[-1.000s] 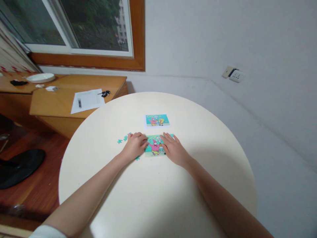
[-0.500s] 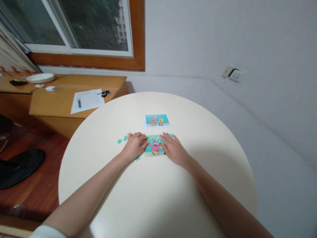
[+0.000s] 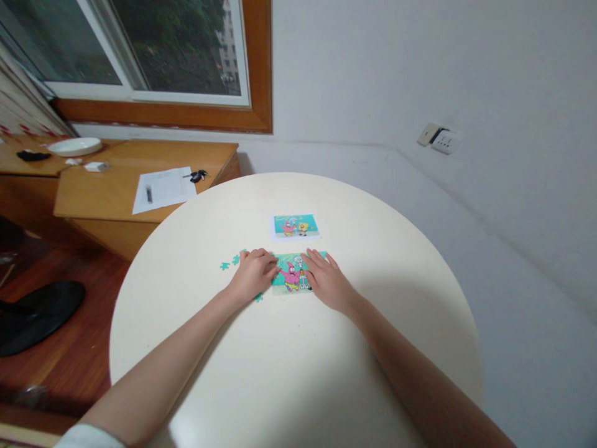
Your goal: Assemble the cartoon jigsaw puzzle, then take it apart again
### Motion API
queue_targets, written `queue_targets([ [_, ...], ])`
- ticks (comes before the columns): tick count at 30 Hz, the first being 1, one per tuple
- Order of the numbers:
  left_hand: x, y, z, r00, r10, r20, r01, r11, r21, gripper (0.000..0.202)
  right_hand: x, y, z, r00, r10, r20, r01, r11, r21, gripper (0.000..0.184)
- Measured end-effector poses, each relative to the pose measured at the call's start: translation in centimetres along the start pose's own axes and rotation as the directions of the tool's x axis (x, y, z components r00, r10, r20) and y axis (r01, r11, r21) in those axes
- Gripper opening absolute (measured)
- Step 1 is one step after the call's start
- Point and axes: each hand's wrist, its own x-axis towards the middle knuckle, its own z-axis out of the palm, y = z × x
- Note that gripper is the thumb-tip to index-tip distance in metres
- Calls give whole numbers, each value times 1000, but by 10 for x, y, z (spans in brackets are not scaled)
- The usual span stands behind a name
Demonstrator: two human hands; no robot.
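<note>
A jigsaw puzzle (image 3: 291, 278) with a pink starfish cartoon figure on a teal ground lies flat on the round white table (image 3: 298, 361). At its left edge is my left hand (image 3: 253, 274), fingers bent and pressed against the puzzle; what lies beneath them is hidden. Stretched fingers of my right hand (image 3: 328, 278) rest on the puzzle's right part and cover some of the picture. Several loose teal puzzle pieces (image 3: 224, 266) lie left of my left hand, and another piece (image 3: 259, 298) shows just below it.
A reference picture (image 3: 295, 226) with the same cartoon figures lies behind the puzzle. To the left, a wooden desk (image 3: 112, 180) holds a paper sheet (image 3: 165, 190), keys (image 3: 199, 176) and a white dish (image 3: 75, 147). The wall with a socket (image 3: 445, 142) stands behind and right.
</note>
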Motion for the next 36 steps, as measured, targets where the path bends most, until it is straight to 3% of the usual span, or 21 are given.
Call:
queue_targets([
  [36, -2, -1, 1, 998, 45, -32, -47, 997, -56, 22, 0, 1, 1, 1000, -6, -21, 6, 1000, -9, 46],
])
